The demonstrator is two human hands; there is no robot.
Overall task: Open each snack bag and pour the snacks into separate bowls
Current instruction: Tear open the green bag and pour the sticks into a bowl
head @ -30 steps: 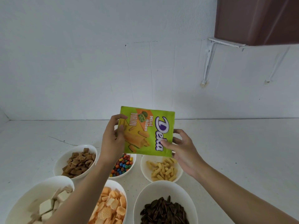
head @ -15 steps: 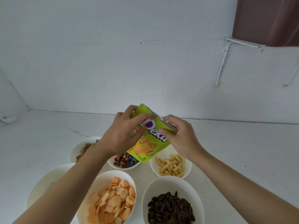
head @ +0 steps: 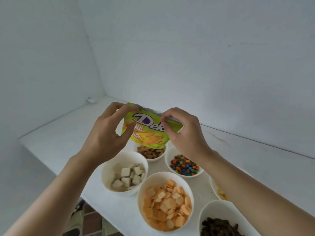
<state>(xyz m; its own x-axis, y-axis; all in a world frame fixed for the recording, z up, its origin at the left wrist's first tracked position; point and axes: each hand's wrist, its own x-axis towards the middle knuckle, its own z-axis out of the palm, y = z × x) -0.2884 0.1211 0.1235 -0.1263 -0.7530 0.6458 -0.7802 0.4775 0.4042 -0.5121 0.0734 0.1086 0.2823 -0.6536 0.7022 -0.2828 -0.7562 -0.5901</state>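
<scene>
**Pinching green bag at its top edge, both hands**

Holds green snack bag (head: 148, 132) aloft by the top edge, roughly upright, printed face toward the camera, with a silvery strip showing along the top. Grips the top left corner with left hand (head: 105, 135): forefinger hooked over the edge, thumb pressed on the front, other fingers loosely curled below. Pinches the top edge further right with right hand (head: 184, 133), thumb and forefinger tight together, remaining fingers folded. Raises both forearms from the lower corners, wrists turned inward toward each other. Keeps the bag above the white counter (head: 68, 133), lower edge over the far bowl of brown snacks (head: 153, 159). Nearer: bowl of pale wafer cubes (head: 109, 169), bowl of coloured candies (head: 167, 159), bowl of orange crackers (head: 141, 189), bowl of dark seeds (head: 213, 206), and bowl with yellow pieces (head: 213, 184) mostly hidden behind the right forearm
</scene>
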